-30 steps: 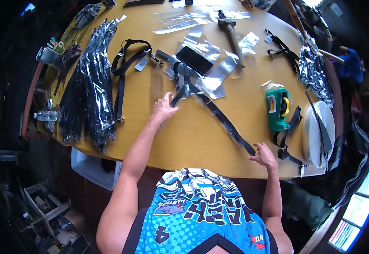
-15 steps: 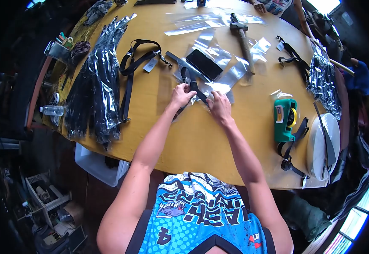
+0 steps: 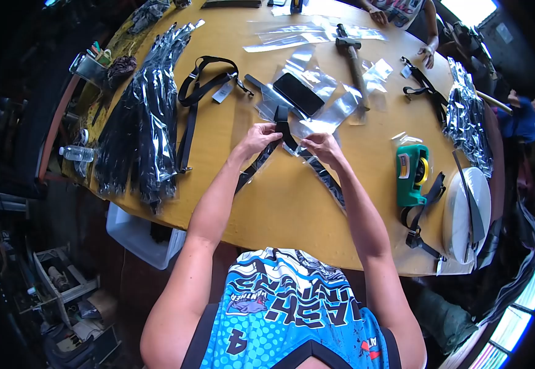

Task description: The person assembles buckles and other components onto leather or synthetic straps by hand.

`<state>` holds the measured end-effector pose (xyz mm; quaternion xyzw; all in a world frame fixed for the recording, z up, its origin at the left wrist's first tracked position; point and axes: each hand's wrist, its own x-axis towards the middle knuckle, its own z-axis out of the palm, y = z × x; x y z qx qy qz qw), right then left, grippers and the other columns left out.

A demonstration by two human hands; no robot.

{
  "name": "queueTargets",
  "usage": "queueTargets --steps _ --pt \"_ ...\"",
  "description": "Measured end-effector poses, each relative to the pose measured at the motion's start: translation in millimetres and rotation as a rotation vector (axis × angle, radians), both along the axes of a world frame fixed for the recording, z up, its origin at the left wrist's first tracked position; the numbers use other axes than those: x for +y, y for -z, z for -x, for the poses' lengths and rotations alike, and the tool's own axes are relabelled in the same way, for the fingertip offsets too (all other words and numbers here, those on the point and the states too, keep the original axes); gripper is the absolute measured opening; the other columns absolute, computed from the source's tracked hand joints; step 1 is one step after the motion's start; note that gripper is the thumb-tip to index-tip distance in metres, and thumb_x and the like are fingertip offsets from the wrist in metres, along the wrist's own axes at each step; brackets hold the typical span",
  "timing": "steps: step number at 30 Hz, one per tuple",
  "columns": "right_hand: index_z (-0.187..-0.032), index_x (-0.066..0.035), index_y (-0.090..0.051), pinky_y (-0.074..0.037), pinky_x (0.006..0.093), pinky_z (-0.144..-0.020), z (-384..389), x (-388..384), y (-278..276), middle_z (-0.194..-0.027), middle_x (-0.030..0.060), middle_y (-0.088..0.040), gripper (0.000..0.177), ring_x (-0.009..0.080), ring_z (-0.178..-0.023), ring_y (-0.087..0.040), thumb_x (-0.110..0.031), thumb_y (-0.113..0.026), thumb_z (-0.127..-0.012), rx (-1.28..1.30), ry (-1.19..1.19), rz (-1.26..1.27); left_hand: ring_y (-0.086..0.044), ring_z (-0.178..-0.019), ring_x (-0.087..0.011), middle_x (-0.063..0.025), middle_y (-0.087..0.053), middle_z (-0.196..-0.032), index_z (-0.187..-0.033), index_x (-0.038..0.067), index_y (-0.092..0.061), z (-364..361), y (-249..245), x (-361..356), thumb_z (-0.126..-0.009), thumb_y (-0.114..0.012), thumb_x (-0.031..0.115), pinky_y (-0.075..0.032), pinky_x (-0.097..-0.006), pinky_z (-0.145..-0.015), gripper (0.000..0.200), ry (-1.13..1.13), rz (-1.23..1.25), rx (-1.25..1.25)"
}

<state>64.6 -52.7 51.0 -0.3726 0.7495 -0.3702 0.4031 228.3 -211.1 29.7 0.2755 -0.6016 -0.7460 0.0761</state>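
Note:
A black strap (image 3: 284, 126) is bent into a peak in front of me, its two lengths spreading down and apart toward my body. Shiny clear plastic covers the lower lengths. My left hand (image 3: 259, 139) pinches the strap's left side just below the bend. With thumb and fingertips, my right hand (image 3: 322, 147) grips the right length near the edge of its plastic sleeve (image 3: 321, 171). Just beyond the bend lie a black phone (image 3: 298, 94) and loose clear plastic sleeves (image 3: 335, 114).
Left are a pile of plastic-wrapped straps (image 3: 144, 123), a looped strap with a tag (image 3: 221, 93) and a bottle (image 3: 77, 153). A hammer (image 3: 354, 64) lies beyond. Right are a green tape dispenser (image 3: 410, 175), a white roll (image 3: 461, 215) and another person's hand (image 3: 428, 55).
The strap's bend has risen upright between my hands, and its sleeved right length now shows below my right hand. The other person's hand has come onto the table's far right.

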Motion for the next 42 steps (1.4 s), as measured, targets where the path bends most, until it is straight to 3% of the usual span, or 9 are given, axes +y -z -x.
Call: queueTargets --steps 2,6,8,9,11,13,23,34,42 --pt "-0.090 -0.001 -0.066 -0.046 0.0263 -0.071 1.9 -0.8 19.0 -0.081 0.0062 -0.066 0.023 0.0123 -0.075 -0.058 -0.023 -0.065 -0.082 -0.062 0.037 0.139 -0.062 -0.073 -0.0110 -0.0072 -0.066 -0.089 -0.104 -0.002 -0.060 -0.9 -4.7 3.5 -0.082 -0.062 0.006 -0.050 -0.0234 -0.068 0.024 -0.003 0.000 -0.004" --pt "-0.088 0.000 -0.065 -0.047 0.0266 -0.073 -4.0 -1.0 11.3 -0.082 0.0065 -0.066 0.020 0.0131 -0.075 -0.059 -0.019 -0.064 -0.083 -0.006 0.056 0.152 -0.062 -0.073 -0.0114 -0.0066 -0.065 -0.088 -0.104 -0.002 -0.060 -1.3 -10.0 7.8 -0.082 -0.061 0.006 -0.050 -0.0237 -0.069 0.023 -0.014 0.005 0.022" --pt "-0.089 0.001 -0.065 -0.048 0.0290 -0.075 1.0 -0.9 24.3 -0.082 0.0100 -0.067 0.021 0.0166 -0.081 -0.063 -0.019 -0.063 -0.083 -0.163 0.024 0.306 -0.063 -0.073 -0.0121 -0.0075 -0.065 -0.089 -0.104 -0.003 -0.060 -2.6 -10.4 6.2 -0.081 -0.061 0.004 -0.050 -0.0238 -0.069 0.024 -0.026 0.030 0.037" --pt "-0.089 0.001 -0.065 -0.048 0.0290 -0.075 -0.7 -0.8 20.1 -0.082 0.0100 -0.067 0.021 0.0166 -0.081 -0.063 -0.019 -0.063 -0.083 -0.163 0.022 0.307 -0.063 -0.073 -0.0122 -0.0077 -0.065 -0.089 -0.103 -0.003 -0.060 -3.1 -9.6 5.7 -0.081 -0.061 0.004 -0.050 -0.0238 -0.069 0.023 -0.026 0.021 0.043" --pt "-0.089 -0.001 -0.065 -0.048 0.0301 -0.074 0.6 1.9 10.1 -0.083 0.0098 -0.067 0.019 0.0172 -0.080 -0.062 -0.018 -0.064 -0.082 0.144 -0.132 0.124 -0.063 -0.073 -0.0124 -0.0078 -0.065 -0.089 -0.103 -0.003 -0.060 -1.9 -8.0 6.0 -0.081 -0.061 0.004 -0.050 -0.0238 -0.069 0.023 -0.022 0.012 0.052" --pt "-0.088 0.000 -0.064 -0.047 0.0293 -0.072 -0.4 1.9 5.2 -0.081 0.0064 -0.065 0.024 0.0135 -0.078 -0.059 -0.023 -0.064 -0.083 0.154 -0.113 0.107 -0.063 -0.073 -0.0126 -0.0080 -0.065 -0.089 -0.102 -0.003 -0.060 -2.5 -14.6 7.7 -0.081 -0.060 0.004 -0.050 -0.0239 -0.069 0.023 -0.032 0.037 0.053" --pt "-0.086 -0.001 -0.060 -0.044 0.0224 -0.065 -8.5 7.8 -17.3 -0.082 0.0048 -0.064 0.022 0.0084 -0.073 -0.054 -0.023 -0.062 -0.085 -0.297 0.062 0.207 -0.062 -0.073 -0.0110 -0.0067 -0.065 -0.086 -0.100 -0.004 -0.061 -10.1 -49.0 20.2 -0.081 -0.060 0.003 -0.051 -0.0234 -0.065 0.020 -0.010 0.071 0.118" --pt "-0.082 -0.001 -0.059 -0.041 0.0221 -0.057 -28.3 15.6 -47.5 -0.072 0.0024 -0.060 0.018 0.0068 -0.064 -0.050 -0.019 -0.062 -0.085 -0.264 0.056 0.195 -0.059 -0.084 -0.0097 -0.0055 -0.064 -0.093 -0.104 -0.004 -0.060 -24.3 -70.6 45.7 -0.079 -0.064 0.003 -0.048 -0.0235 -0.076 0.026 0.045 0.164 0.089" --pt "-0.083 0.000 -0.059 -0.042 0.0229 -0.059 -43.0 29.2 -57.2 -0.072 0.0020 -0.060 0.016 0.0076 -0.065 -0.051 -0.016 -0.062 -0.085 -0.255 0.067 0.226 -0.060 -0.080 -0.0104 -0.0065 -0.065 -0.091 -0.108 -0.003 -0.057 -32.5 -81.7 66.1 -0.075 -0.070 0.007 -0.049 -0.0234 -0.075 0.037 0.034 0.313 0.001"
